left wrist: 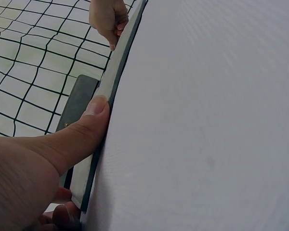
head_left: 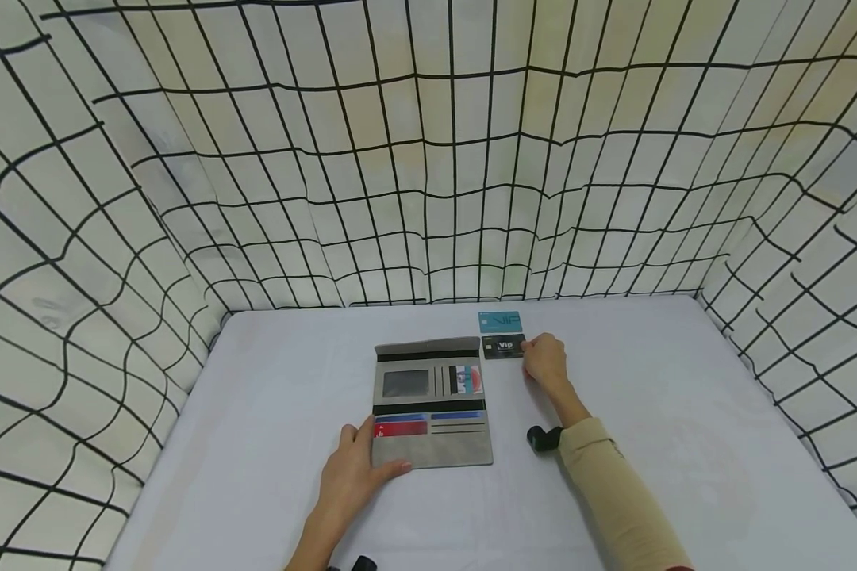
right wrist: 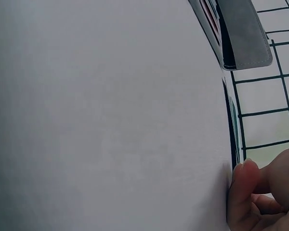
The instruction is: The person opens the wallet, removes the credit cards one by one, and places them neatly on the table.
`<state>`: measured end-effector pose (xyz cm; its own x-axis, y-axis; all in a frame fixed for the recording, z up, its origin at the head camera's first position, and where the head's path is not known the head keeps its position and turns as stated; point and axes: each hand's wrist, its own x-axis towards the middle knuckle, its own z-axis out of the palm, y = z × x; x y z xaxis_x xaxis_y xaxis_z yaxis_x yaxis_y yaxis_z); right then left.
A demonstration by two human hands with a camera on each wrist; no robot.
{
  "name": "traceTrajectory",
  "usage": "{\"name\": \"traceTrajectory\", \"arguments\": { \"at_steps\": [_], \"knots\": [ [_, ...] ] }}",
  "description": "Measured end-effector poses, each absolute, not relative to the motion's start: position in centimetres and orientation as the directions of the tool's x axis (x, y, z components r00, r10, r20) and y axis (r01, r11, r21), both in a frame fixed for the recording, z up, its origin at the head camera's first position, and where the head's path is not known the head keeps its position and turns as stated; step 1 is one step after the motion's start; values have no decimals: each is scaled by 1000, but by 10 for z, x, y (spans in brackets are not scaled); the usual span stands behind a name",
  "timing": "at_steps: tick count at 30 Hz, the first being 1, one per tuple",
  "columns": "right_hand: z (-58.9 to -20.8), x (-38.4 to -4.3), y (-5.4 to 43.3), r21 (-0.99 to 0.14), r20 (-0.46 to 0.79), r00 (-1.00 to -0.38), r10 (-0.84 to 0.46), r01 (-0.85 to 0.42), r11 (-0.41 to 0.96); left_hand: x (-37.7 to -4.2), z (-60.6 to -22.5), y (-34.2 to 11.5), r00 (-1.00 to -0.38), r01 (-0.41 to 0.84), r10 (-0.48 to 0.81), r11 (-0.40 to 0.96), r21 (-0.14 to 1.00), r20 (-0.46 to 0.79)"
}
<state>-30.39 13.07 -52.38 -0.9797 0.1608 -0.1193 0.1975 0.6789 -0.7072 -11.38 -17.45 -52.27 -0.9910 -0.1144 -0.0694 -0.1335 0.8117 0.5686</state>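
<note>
A grey wallet (head_left: 436, 452) lies unfolded on the white table, with several cards in its slots, a red card (head_left: 400, 429) among them. My left hand (head_left: 353, 468) grips its near left corner, the thumb (left wrist: 94, 110) laid on the near edge. Right of the wallet, my right hand (head_left: 546, 361) pinches the right end of a black card (head_left: 498, 346) marked "Vip". Just behind that one lies a teal card (head_left: 500, 321) with "VIP" lettering. In the right wrist view the curled fingers (right wrist: 245, 180) are at the card's edge, which shows only as a thin line.
A white table (head_left: 271, 381) spreads under everything. Black grid netting (head_left: 428, 190) over pale cloth surrounds its back and sides. A small black device (head_left: 543, 438) sits at the right wrist, and another (head_left: 363, 564) shows at the bottom by the left wrist.
</note>
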Motion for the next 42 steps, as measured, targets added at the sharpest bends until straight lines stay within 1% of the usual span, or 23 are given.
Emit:
{"name": "traceTrajectory", "arguments": {
  "at_steps": [12,25,32,42],
  "knots": [
    [-522,-307,127,-681,-137,-980,141,197,706,-114,-524,-174,-992,-125,-111,813,569,-59],
    [-523,-306,126,-650,-97,-986,136,167,742,-114,-524,-175,-992,-127,-111,815,565,-63],
    [-523,-301,131,-673,-94,-991,94,133,728,-113,-526,-176,-992,-124,-107,817,564,-63],
    [-521,-292,134,-735,-82,-992,96,125,666,-113,-527,-176,-993,-120,-107,817,564,-56]
  ]
}}
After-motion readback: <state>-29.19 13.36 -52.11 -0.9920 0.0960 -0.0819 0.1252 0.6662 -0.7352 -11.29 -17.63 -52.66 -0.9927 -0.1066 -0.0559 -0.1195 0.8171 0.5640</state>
